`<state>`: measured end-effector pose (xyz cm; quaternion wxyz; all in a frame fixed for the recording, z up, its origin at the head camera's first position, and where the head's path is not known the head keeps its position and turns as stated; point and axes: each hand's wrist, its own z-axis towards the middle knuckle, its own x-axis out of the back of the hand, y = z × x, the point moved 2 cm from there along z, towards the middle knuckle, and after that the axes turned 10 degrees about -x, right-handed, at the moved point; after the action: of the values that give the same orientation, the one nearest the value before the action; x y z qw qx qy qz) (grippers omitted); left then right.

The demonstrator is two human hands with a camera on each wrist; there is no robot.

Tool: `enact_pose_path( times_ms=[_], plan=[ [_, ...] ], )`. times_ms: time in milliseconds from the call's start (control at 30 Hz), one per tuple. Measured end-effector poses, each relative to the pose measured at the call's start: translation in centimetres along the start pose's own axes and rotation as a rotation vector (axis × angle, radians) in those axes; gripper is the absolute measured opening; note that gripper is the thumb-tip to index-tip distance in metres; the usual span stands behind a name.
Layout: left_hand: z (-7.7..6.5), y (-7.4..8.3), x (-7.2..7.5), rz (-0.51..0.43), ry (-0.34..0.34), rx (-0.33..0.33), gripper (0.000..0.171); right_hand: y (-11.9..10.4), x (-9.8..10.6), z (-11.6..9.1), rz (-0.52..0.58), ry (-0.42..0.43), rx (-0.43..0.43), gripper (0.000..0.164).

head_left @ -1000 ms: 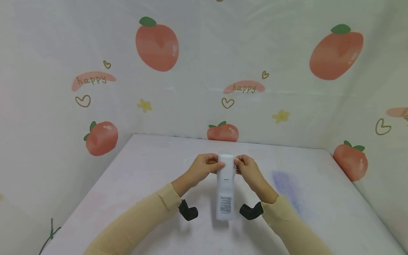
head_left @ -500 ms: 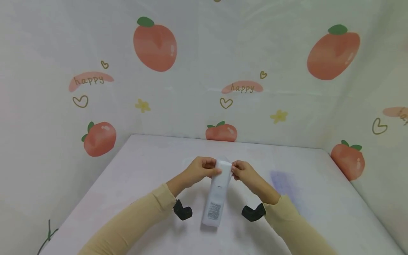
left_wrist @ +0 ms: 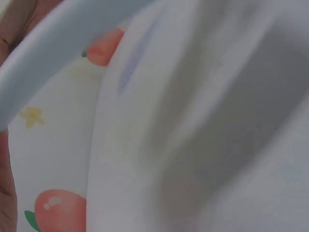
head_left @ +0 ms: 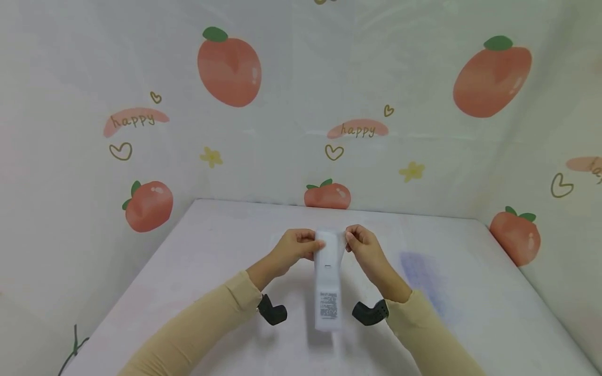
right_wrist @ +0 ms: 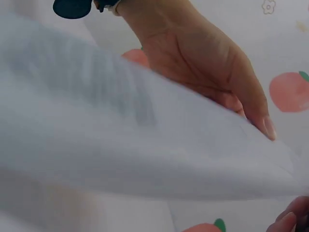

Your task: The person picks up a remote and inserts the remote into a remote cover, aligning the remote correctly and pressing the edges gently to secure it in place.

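A long white remote control, back side up with a printed label near its lower end, is held upright in the middle of the head view. My left hand grips its upper left edge, thumb on the back. A thin, see-through plastic sleeve stretches from the remote's upper right side to my right hand, whose thumb and fingertips pinch its edge. The right wrist view shows the cloudy sleeve close up, with the left thumb on it. In the left wrist view the remote is a blurred pale bar.
A white table lies beneath, with a faint purple smudge at right. Behind it hangs a white cloth printed with peaches. Black wrist devices sit below both hands.
The remote's lower end swung left, then came back, so it stands straight again slightly left of before. My right hand has moved up and away from the remote, drawing the sleeve's edge out.
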<state>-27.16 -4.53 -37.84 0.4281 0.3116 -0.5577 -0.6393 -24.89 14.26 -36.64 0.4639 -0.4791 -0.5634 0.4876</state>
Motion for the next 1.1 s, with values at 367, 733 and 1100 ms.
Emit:
enact_pose_path(
  times_ms=[367,733,1100],
  plan=[
    [0.1,-0.5,0.3,0.025,0.131,0.041,0.029,0.8,-0.2,-0.8,-0.251,-0.191,0.208,0.009],
    [-0.3,-0.3,0.2,-0.074,0.181,0.037,0.033,2.8,0.3,-0.8,-0.007,-0.374,-0.096,0.050],
    [-1.1,-0.9,0.4,-0.158,0.078,0.085,0.037,3.3,-0.3,-0.6,-0.015,-0.372,-0.087,0.043]
  ],
)
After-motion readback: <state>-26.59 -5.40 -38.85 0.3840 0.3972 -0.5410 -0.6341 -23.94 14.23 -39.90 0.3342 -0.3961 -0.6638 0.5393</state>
